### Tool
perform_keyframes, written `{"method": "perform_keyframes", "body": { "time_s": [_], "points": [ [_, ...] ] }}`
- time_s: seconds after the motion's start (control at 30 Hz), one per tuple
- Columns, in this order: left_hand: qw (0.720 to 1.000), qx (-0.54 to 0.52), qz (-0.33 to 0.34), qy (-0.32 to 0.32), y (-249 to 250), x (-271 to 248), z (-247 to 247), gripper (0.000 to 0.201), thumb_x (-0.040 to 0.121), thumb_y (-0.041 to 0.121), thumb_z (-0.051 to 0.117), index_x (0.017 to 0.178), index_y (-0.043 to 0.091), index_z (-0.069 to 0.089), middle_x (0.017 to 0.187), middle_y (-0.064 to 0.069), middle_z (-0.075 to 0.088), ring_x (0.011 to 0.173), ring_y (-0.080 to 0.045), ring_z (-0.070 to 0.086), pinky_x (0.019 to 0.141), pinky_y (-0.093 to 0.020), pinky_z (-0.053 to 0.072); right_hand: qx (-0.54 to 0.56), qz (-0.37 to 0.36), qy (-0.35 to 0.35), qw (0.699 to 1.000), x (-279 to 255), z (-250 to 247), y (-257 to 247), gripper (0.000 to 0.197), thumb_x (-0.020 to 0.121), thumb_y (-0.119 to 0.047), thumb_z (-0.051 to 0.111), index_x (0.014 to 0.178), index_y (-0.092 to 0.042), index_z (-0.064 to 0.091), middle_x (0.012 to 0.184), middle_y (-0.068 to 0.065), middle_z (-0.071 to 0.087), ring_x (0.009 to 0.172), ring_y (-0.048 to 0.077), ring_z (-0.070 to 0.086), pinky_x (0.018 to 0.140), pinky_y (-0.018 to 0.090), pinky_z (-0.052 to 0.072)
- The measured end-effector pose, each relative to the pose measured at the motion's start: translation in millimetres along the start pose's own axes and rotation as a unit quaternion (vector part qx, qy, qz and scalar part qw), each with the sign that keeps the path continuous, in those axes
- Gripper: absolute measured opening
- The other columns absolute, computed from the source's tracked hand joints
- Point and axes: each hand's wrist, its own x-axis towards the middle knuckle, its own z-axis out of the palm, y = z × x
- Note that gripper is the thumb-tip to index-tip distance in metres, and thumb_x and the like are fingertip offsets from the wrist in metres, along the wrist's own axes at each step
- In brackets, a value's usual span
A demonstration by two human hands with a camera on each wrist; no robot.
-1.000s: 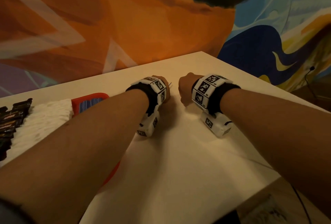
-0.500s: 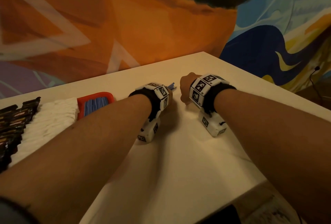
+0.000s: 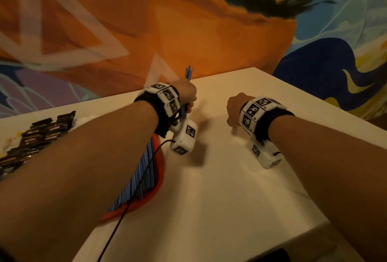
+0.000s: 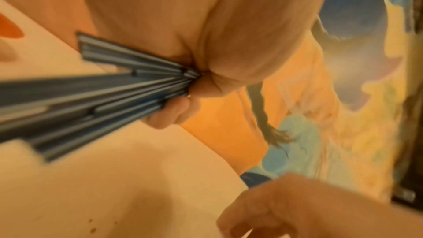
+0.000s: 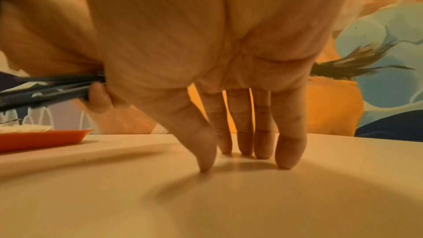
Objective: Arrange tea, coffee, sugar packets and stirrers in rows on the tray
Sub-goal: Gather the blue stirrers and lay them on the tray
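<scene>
at about 11 o'clock on the bench (image 3: 219, 178), the left hand (image 3: 185, 92) grips fanned blue stirrers (image 4: 114, 86) above the orange tray (image 3: 159, 169); some may slip out, while the right hand (image 3: 235, 108) rests relaxed, fingertips (image 5: 286, 162) on the bench.

The tray (image 3: 160, 169) sits on the table (image 3: 230, 188) — left of both hands, packets (image 3: 39, 134) further left, wall (image 3: 146, 31) behind.
</scene>
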Motion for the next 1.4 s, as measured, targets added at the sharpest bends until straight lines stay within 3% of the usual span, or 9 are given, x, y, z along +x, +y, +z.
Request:
{"method": "perform_keyframes", "body": {
  "time_s": [0.27,0.43,0.57,0.67,0.83,0.97,1.13,1.27,1.4],
  "points": [
    [0.924,-0.367,0.055,0.095,-1.6,-39.6,-48.9,0.017,0.101,0.012,0.035,0.084,0.015,0.037,0.055,0.004,0.022,0.039,-0.011,0.015,0.038,-0.018,0.017,0.009,0.024,-0.056,0.998,-12.1,-8.5,-8.0,0.026,0.074,-0.042,0.067,0.071,-0.021,0.053,0.084,0.001,0.061,0.072,0.022,0.060,0.074,0.036,0.055],
    [0.864,-0.470,0.141,0.115,-7.4,-75.9,-93.5,0.046,0.103,0.052,0.039,0.068,0.023,0.032,0.052,0.006,0.020,0.040,-0.011,0.015,0.039,-0.019,0.016,0.106,0.018,-0.082,0.991,-33.0,-44.6,-35.1,0.042,0.090,-0.043,0.067,0.116,-0.010,0.065,0.119,0.006,0.064,0.108,0.027,0.061,0.093,0.038,0.052],
    [0.793,-0.558,0.208,0.132,-17.3,-100.3,-123.9,0.051,0.103,0.053,0.036,0.064,0.022,0.029,0.053,0.006,0.016,0.040,-0.010,0.011,0.037,-0.020,0.014,0.549,-0.050,-0.100,0.829,-60.8,-83.7,-99.2,0.030,0.098,-0.024,0.059,0.120,-0.002,0.061,0.111,0.013,0.067,0.093,0.028,0.068,0.078,0.038,0.059],
    [0.738,-0.606,0.249,0.162,-26.0,-117.5,-145.0,0.050,0.105,0.051,0.034,0.065,0.020,0.031,0.054,0.004,0.018,0.039,-0.010,0.012,0.036,-0.022,0.015,0.623,-0.154,-0.155,0.751,-79.8,-111.9,-144.2,0.029,0.095,-0.016,0.062,0.123,-0.008,0.059,0.103,0.013,0.067,0.083,0.025,0.065,0.063,0.033,0.054],
    [0.700,-0.624,0.290,0.189,-45.2,-136.8,-171.1,0.051,0.105,0.051,0.034,0.066,0.019,0.034,0.052,0.004,0.024,0.038,-0.009,0.020,0.037,-0.023,0.017,0.575,-0.277,-0.160,0.753,-95.1,-133.3,-202.2,0.021,0.097,-0.006,0.055,0.118,-0.002,0.057,0.066,-0.001,0.062,0.055,0.009,0.054,0.052,0.023,0.043],
    [0.677,-0.636,0.314,0.197,-64.0,-142.1,-182.3,0.047,0.105,0.048,0.036,0.069,0.019,0.036,0.054,0.004,0.028,0.041,-0.009,0.023,0.038,-0.022,0.024,0.550,-0.287,-0.116,0.776,-89.2,-137.9,-229.3,0.017,0.102,0.000,0.042,0.107,0.003,0.057,0.072,0.008,0.061,0.043,0.006,0.053,0.043,0.019,0.043],
    [0.658,-0.616,0.371,0.223,-82.9,-141.6,-182.4,0.042,0.107,0.039,0.035,0.072,0.016,0.039,0.052,0.004,0.027,0.039,-0.009,0.022,0.039,-0.022,0.022,0.566,-0.272,-0.086,0.773,-78.9,-130.7,-251.6,0.023,0.095,0.010,0.041,0.105,-0.003,0.057,0.087,0.015,0.066,0.069,0.023,0.061,0.064,0.033,0.051],
    [0.639,-0.609,0.414,0.221,-89.7,-139.3,-183.6,0.041,0.105,0.039,0.037,0.070,0.017,0.038,0.049,0.005,0.024,0.036,-0.008,0.019,0.035,-0.021,0.020,0.634,-0.277,-0.108,0.714,-77.2,-120.9,-258.6,0.042,0.075,0.007,0.060,0.116,0.001,0.062,0.114,0.025,0.066,0.107,0.034,0.066,0.097,0.046,0.053],
    [0.658,-0.577,0.428,0.225,-91.0,-136.5,-179.9,0.044,0.105,0.039,0.037,0.067,0.016,0.035,0.049,0.004,0.024,0.037,-0.010,0.019,0.037,-0.022,0.019,0.754,-0.296,-0.181,0.558,-78.3,-120.4,-255.2,0.049,0.065,0.017,0.042,0.112,0.016,0.056,0.126,0.032,0.057,0.122,0.041,0.055,0.107,0.045,0.045]
  ]
}}
